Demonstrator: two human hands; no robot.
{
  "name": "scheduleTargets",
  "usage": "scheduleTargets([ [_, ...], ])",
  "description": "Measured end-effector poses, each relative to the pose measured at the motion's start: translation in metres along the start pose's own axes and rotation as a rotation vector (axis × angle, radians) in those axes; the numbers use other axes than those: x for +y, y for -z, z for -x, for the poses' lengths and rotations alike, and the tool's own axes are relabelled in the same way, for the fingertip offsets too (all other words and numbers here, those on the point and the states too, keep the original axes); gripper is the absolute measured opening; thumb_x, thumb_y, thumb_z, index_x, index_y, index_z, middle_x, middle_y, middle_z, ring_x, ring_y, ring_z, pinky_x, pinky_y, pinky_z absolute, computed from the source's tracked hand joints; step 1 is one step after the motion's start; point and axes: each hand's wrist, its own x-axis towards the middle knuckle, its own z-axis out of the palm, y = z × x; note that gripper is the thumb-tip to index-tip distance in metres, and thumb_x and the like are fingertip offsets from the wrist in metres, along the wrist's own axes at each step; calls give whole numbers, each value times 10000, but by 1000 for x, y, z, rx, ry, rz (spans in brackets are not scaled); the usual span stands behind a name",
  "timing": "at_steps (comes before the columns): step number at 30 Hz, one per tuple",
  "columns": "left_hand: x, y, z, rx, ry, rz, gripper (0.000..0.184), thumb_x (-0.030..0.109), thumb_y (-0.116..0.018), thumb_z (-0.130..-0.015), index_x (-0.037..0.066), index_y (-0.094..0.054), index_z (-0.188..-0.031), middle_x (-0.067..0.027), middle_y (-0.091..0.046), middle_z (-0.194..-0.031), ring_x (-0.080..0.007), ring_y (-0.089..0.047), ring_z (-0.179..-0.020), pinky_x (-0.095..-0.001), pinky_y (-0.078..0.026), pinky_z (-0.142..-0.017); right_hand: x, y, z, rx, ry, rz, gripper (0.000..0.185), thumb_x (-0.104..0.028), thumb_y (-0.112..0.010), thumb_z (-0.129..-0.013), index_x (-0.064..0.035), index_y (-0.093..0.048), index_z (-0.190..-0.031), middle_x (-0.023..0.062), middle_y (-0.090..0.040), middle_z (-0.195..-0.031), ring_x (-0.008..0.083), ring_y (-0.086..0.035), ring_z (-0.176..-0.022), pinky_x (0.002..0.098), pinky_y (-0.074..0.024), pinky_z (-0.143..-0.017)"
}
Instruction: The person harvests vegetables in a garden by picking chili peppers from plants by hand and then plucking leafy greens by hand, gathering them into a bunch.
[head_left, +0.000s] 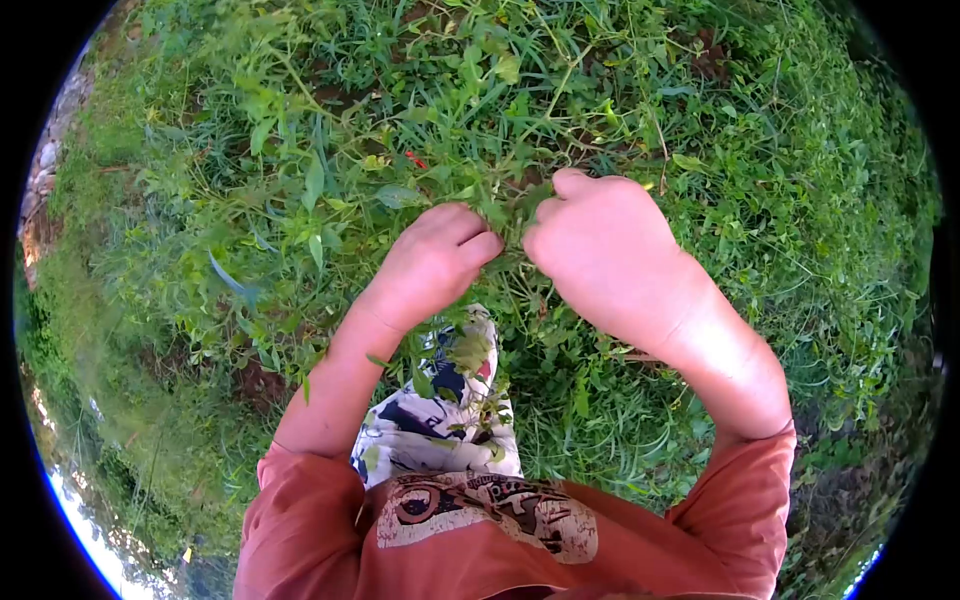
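Note:
My left hand (435,258) is closed, its fingers curled in among the leaves of a low green plant (500,185). Close beside it on the right, my right hand (605,245) is closed too, knuckles upward, with the fingertips tucked out of sight. A small gap with thin stems separates the two hands. Whatever sits inside either grip is hidden by the fingers. Leafy sprigs (470,355) hang below my left hand, in front of the patterned trousers (410,425). A small slim red pod (415,160) shows among the leaves just above my left hand.
Dense grass and leafy plants (790,200) surround me on all sides. A pale green pod-like shape (610,112) and a thin brown stem (660,140) stand beyond my right hand. Stones (45,160) lie at the far left edge. Bare brown soil (260,385) shows through in patches.

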Motion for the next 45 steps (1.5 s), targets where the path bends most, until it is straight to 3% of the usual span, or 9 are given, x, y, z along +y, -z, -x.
scheduleTargets([
  [10,-5,2,-1,-139,-32,-77,160,42,-580,-625,91,-524,-767,-66,-493,-754,-256,-515,-768,-350,-453,-711,24,-7,24,-172,-162,-252,97,-141,-562,-693,-64,-611,-662,112,-591,-637,273,-579,-711,379,-473,-631],
  [18,-1,2,7,-159,-28,-66,92,118,-561,-651,100,-527,-735,-52,-483,-745,-246,-520,-815,-346,-453,-769,39,-33,23,169,-322,-184,138,-140,-599,-756,-104,-658,-876,65,-638,-858,253,-589,-769,342,-485,-701],
  [20,1,3,9,-178,-17,-71,89,126,-561,-651,103,-527,-730,-45,-488,-750,-231,-522,-818,-343,-444,-803,34,-37,13,326,-289,-534,173,-90,-604,-745,-85,-642,-913,68,-633,-880,251,-591,-808,329,-483,-731],
  [24,0,2,11,-168,-67,-97,79,131,-548,-660,112,-540,-736,-36,-489,-739,-213,-529,-800,-340,-436,-821,31,-48,-5,267,-105,-887,236,13,-549,-723,-79,-631,-925,78,-618,-921,256,-579,-870,337,-462,-787],
  [29,-1,5,9,-211,-28,-58,94,124,-558,-660,108,-542,-751,-40,-515,-782,-233,-525,-840,-364,-425,-850,39,-41,-7,32,56,-730,238,-87,-579,-681,-87,-622,-915,69,-608,-924,257,-530,-899,338,-434,-802],
  [34,-1,5,10,-195,-1,-46,107,109,-571,-665,109,-560,-771,-40,-534,-810,-239,-529,-848,-383,-415,-869,46,-31,11,-56,14,-841,247,-130,-581,-692,-76,-614,-930,64,-609,-813,215,-532,-769,322,-438,-703],
  [37,-1,5,6,-183,-10,-26,169,89,-613,-623,109,-570,-785,-40,-544,-823,-242,-533,-844,-380,-424,-852,50,-29,15,-417,-172,-1214,261,-153,-545,-773,-63,-605,-1011,27,-555,-661,94,-497,-594,244,-405,-590],
  [40,-2,2,3,-177,-34,-13,186,67,-635,-598,97,-564,-768,-45,-543,-813,-238,-538,-826,-362,-435,-788,52,-57,17,-400,-154,-1621,252,-175,-537,-820,-62,-602,-1036,-13,-548,-645,74,-505,-635,239,-409,-597],
  [45,2,0,-1,-218,-29,-23,158,55,-627,-611,85,-554,-747,-49,-542,-811,-237,-537,-813,-349,-426,-729,53,-57,12,-467,-134,-1512,267,-293,-576,-841,-42,-643,-900,5,-616,-724,77,-535,-661,238,-434,-621],
])
